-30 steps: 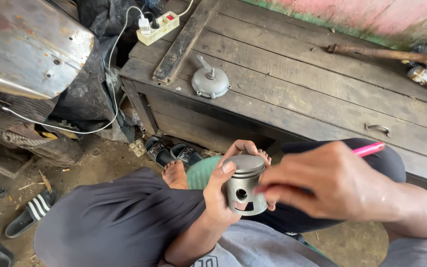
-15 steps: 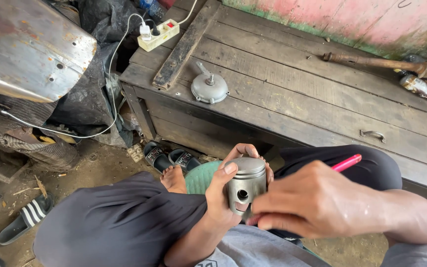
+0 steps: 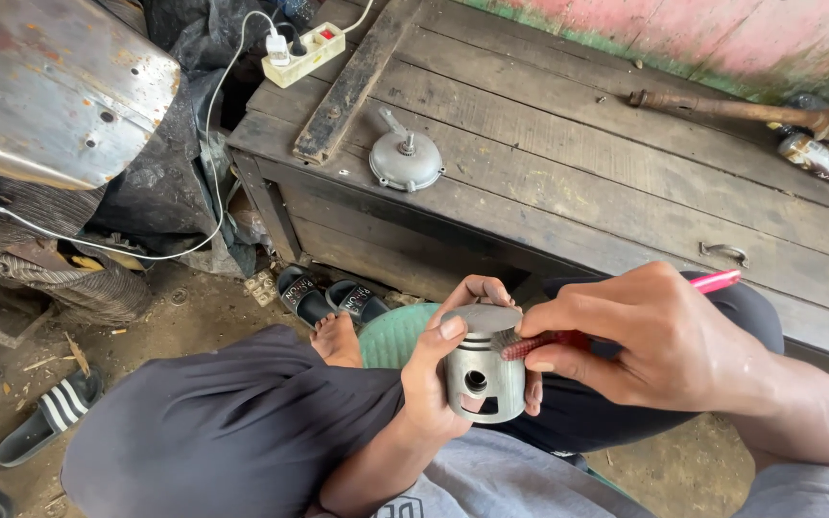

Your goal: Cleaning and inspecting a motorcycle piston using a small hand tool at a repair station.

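Left hand (image 3: 438,384) clamped on grey metal piston (image 3: 481,369); right hand (image 3: 659,331) grips red toothbrush (image 3: 568,338) at piston's 2 o'clock. Risk: hard scrubbing could twist piston out of the grip, onto the dirt floor (image 3: 194,312).

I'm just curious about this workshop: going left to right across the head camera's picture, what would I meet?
Dented metal panel → striped sandal → power strip → round metal cover → left hand → piston → right hand holding a red brush → rusty pipe.
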